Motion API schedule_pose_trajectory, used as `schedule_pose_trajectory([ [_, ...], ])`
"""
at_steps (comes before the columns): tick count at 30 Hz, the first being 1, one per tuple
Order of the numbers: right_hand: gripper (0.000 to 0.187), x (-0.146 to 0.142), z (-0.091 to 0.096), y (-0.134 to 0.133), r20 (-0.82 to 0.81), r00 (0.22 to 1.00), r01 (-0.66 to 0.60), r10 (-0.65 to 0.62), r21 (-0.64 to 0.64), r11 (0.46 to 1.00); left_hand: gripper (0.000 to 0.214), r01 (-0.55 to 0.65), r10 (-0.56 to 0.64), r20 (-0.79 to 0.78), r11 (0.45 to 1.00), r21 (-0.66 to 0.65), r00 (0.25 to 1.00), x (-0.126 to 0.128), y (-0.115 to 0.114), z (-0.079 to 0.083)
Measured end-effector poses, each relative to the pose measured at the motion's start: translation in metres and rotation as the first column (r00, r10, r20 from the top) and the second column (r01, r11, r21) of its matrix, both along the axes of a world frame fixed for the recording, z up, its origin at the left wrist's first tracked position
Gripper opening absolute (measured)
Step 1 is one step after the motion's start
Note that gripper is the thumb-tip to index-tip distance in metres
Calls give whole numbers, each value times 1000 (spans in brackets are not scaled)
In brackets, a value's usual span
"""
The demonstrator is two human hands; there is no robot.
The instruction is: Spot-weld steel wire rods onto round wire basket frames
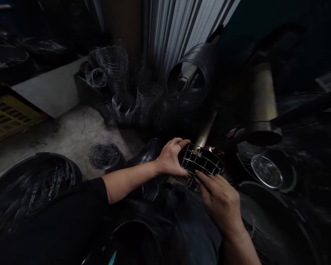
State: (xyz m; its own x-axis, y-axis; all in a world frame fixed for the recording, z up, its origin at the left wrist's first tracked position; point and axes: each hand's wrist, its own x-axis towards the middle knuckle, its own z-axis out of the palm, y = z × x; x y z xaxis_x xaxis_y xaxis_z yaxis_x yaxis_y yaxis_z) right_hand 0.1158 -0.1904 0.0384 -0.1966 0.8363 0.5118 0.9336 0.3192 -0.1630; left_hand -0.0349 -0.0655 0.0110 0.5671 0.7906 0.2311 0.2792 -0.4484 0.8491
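Note:
A round wire basket [205,161] with an open grid of metal wires stands in front of me. My left hand [171,158] clasps its left side, thumb on the near part and fingers on the far part of the rim. At the near rim, the fingers of my right hand [219,191] are pressed together on the wires. Whether a loose piece of wire is also between them is hidden. Just beyond the basket, a pale metal bar [206,132] slants down toward it, with a small coppery tip [210,148] close to the far rim.
Stacked wire rings [114,68] and wire cylinders [149,97] stand at the back. A wire coil [103,154] sits left of my forearm. Black tubs, one with wire pieces [53,184], flank me. A yellow crate [13,116] is far left; a thick cylinder [264,99] hangs at right.

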Motion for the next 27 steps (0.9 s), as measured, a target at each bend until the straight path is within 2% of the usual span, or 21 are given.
schedule_pose_trajectory([
  [9,22,22,5,25,-25,1000,6,-6,-9,1000,98,-37,36,-12,995,-95,999,20,19,2],
  [13,22,20,5,27,-61,998,33,-33,-6,999,96,-32,31,-10,992,-125,999,21,20,3],
  [27,23,18,1,22,-27,998,65,-64,20,998,98,-36,36,1,996,-79,999,20,18,1],
])
